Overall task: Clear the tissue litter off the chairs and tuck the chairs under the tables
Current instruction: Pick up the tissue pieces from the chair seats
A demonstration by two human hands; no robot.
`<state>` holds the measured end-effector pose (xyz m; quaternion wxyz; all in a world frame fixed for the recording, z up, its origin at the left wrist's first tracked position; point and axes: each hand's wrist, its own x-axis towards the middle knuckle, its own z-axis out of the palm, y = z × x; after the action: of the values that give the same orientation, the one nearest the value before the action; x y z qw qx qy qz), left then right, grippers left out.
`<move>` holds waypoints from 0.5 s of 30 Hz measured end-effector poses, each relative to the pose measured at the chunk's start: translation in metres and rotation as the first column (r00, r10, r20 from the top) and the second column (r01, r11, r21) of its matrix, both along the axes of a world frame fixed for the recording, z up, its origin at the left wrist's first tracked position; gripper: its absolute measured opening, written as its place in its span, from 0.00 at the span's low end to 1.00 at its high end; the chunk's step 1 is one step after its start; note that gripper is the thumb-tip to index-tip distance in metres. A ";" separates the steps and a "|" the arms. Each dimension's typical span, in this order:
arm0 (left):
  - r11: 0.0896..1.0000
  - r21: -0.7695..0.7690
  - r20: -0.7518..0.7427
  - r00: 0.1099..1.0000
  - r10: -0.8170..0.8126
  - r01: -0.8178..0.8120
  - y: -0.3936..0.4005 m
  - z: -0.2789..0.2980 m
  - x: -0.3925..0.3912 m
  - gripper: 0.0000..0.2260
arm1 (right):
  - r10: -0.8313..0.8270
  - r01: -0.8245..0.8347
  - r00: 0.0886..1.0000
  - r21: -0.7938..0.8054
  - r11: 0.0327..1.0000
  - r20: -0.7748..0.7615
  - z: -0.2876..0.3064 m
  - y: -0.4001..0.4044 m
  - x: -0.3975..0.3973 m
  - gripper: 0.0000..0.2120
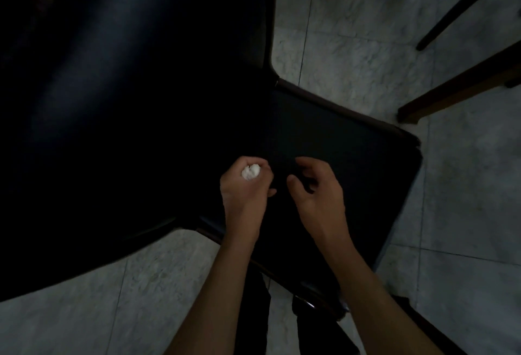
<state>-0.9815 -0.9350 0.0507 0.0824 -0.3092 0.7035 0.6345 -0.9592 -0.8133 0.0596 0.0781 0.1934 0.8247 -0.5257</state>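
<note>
The left hand is curled in a fist round a white tissue, which shows between thumb and fingers. The right hand hovers just beside it with fingers loosely curled and holds nothing. Both hands are over the dark seat of a chair, which stands partly under the black desk. Grey marble floor lies around; other dark furniture legs stand at upper right.

1 head view, steeply downward, close above chair seat, tiled floor
</note>
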 end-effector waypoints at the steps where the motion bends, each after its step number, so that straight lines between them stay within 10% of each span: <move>1: 0.995 -0.087 -0.012 0.998 -0.059 0.058 -0.002 0.004 0.000 0.08 | 0.021 -0.022 1.000 0.037 0.999 0.011 0.004 0.003 -0.001 0.16; 15: 0.704 -0.663 -0.373 0.702 -0.607 0.255 -0.019 0.260 -0.032 0.14 | 0.175 -0.020 0.965 0.609 0.793 -0.196 0.261 0.019 -0.014 0.29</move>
<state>-1.0134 -0.9544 0.3104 -0.0719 0.0674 0.9031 0.4180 -0.9736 -0.7948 0.3208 -0.0616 0.0996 0.9608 -0.2514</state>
